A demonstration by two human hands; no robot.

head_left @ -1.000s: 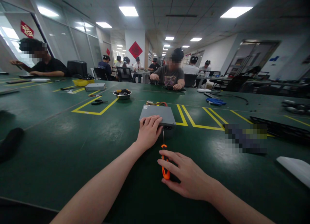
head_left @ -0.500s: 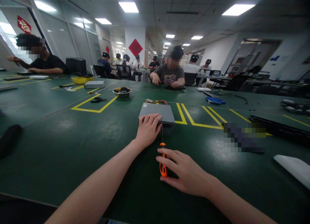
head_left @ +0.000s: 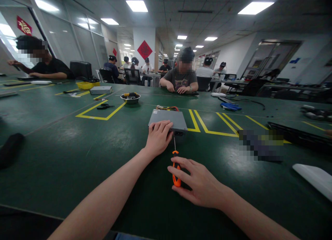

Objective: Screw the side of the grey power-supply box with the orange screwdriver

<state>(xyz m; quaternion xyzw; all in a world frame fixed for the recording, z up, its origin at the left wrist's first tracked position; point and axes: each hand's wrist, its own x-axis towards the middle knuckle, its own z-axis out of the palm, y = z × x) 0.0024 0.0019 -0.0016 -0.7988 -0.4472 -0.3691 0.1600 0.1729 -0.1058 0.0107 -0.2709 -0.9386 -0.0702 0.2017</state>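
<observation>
A grey metal computer power supply (head_left: 172,117) lies flat on the green table, its socket side towards me and its coloured cables (head_left: 168,108) at the far side. My left hand (head_left: 159,136) grips its near left corner, fingers over the top and the thumb at the near face. An orange and black screwdriver (head_left: 176,176) is in my right hand (head_left: 198,179), between the fingertips and thumb. The shaft points away from me, up to the near face of the power supply; its tip is hard to make out there.
A metal bowl (head_left: 130,100) with tools stands beyond, left of centre. Black pliers-like tools (head_left: 105,106) lie nearby. Blue gloves (head_left: 230,106), a long black part (head_left: 298,138) and a white object (head_left: 312,179) are to the right. A co-worker (head_left: 181,77) sits opposite.
The screwdriver handle has turned a little in my right fingers and shifted slightly away and to the right. My left hand and the power supply have stayed in place.
</observation>
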